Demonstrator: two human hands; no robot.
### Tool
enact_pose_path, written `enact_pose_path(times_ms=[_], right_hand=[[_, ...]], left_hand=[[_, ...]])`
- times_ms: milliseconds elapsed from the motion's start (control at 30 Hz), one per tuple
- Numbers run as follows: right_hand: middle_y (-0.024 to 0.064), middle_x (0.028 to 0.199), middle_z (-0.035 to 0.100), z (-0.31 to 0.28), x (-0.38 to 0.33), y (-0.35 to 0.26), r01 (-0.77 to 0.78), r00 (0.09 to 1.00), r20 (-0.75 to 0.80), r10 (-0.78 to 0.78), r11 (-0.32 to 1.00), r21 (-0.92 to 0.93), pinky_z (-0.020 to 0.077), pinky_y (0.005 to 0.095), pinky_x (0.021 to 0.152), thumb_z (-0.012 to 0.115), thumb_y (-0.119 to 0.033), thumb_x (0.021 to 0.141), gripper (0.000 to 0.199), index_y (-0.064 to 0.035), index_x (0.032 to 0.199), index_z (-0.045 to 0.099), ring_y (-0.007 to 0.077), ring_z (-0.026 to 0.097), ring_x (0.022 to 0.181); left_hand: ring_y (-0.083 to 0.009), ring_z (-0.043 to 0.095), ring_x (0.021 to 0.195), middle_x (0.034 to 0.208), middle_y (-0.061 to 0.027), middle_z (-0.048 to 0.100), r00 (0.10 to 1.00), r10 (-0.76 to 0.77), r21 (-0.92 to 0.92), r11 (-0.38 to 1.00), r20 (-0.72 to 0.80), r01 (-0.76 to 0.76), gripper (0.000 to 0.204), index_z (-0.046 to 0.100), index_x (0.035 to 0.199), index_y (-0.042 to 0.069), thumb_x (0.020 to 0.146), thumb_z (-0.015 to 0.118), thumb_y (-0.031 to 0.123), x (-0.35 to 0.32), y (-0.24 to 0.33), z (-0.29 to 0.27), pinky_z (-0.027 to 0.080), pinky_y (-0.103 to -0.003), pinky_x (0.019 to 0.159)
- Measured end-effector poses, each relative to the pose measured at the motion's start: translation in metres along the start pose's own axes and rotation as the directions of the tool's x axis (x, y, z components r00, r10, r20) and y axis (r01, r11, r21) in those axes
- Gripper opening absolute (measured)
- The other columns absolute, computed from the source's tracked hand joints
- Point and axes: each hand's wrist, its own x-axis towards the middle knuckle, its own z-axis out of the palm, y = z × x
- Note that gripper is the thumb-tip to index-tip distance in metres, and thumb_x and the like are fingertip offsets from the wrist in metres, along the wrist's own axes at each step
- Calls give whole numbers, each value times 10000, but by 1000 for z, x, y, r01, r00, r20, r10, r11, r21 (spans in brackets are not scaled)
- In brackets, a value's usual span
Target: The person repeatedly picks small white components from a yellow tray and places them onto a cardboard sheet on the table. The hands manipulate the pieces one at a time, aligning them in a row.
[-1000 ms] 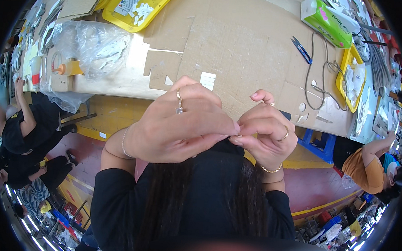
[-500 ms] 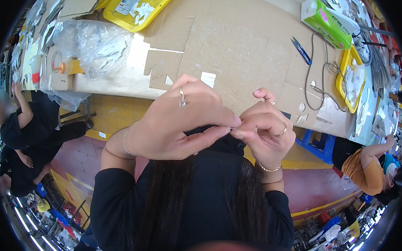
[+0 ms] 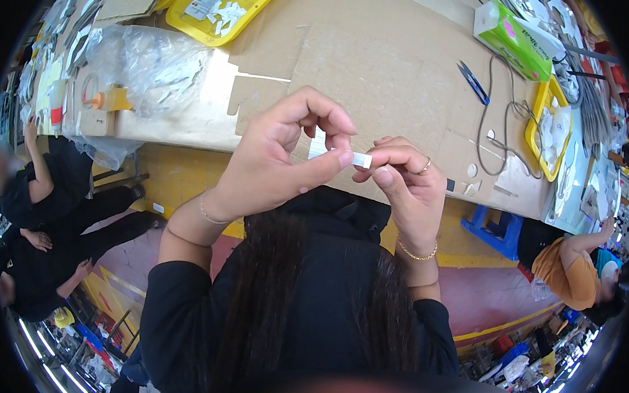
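Note:
A small white label, like a short folded strip, is held up between my two hands just above the table's near edge. My left hand has its thumb pressed on the label's left end, with the index finger curled above. At the other end, my right hand pinches it with bent fingers, the thumb tip close to its edge. Behind my left thumb, more white paper shows through the gap between the fingers; my hand covers part of it.
Cardboard covers the table. A yellow tray with white pieces is far left, near a clear plastic bag and an orange-tipped bottle. Blue snips, a cord, a green tissue pack and another yellow tray lie right.
Both hands have moved up and away from me, toward the table. The left fingers have spread from a tight pinch, and the white label now shows broadside between the hands.

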Motion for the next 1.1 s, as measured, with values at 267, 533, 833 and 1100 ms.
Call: enact_pose_path(times_ms=[267,533,833,1100], right_hand=[[53,841,640,3,4,3,17,1000,-4,-18,995,-95,454,241,737,697,-17,822,61,-12,858,648,112,591,787],[32,758,656,1,11,1,209,977,94,-191,945,-251,411,331,848,690,-66,839,51,-37,854,651,136,589,723],[16,740,645,4,10,3,124,992,59,-113,970,-211,375,359,915,679,-56,841,41,-38,864,650,124,585,716],[18,782,650,-4,4,10,12,1000,-10,-14,976,-216,353,365,995,669,-21,830,60,-22,890,660,93,597,716]], left_hand=[[-133,582,888,939,-65,580,993,115,199,974,-3,-112,295,522,1018,16,779,667,-77,-3,4,2,443,-267,813],[-105,574,824,863,-43,597,976,209,129,971,-54,-201,262,532,1008,14,791,676,-13,0,1,1,469,-256,784],[-129,580,877,898,-88,603,997,67,29,997,-24,-67,345,466,1023,37,768,665,-85,3,1,-3,443,-265,810],[-112,582,828,868,-53,614,985,-138,-170,978,-108,118,291,539,1044,2,797,693,-10,10,-8,-17,457,-241,783]])
